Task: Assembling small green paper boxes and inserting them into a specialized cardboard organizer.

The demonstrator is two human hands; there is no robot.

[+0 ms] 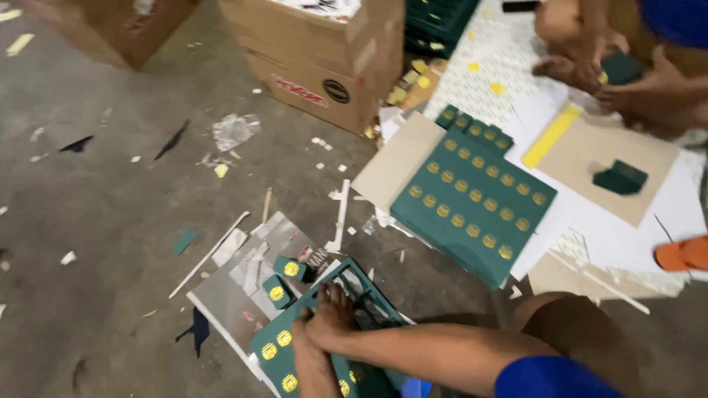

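Observation:
My left hand (301, 340) and my right hand (332, 313) meet at the bottom centre, both gripping a green card sheet (274, 346) printed with gold round seals. Part of this sheet is punched out to a bare green frame (369, 295) under my right fingers. Two small loose green pieces with gold seals (284, 280) lie just beyond my hands on a grey board (221, 295). A larger full green sheet of gold seals (472, 199) lies further right on the floor.
Another person's hands (590, 70) at the top right hold a small green box (623, 66). A folded green box (619, 177) sits on brown cardboard beside a yellow strip (552, 135). Behind stands a cardboard carton (324, 59), with an orange sandal (682, 254) at right. Paper scraps litter the concrete floor (110, 206).

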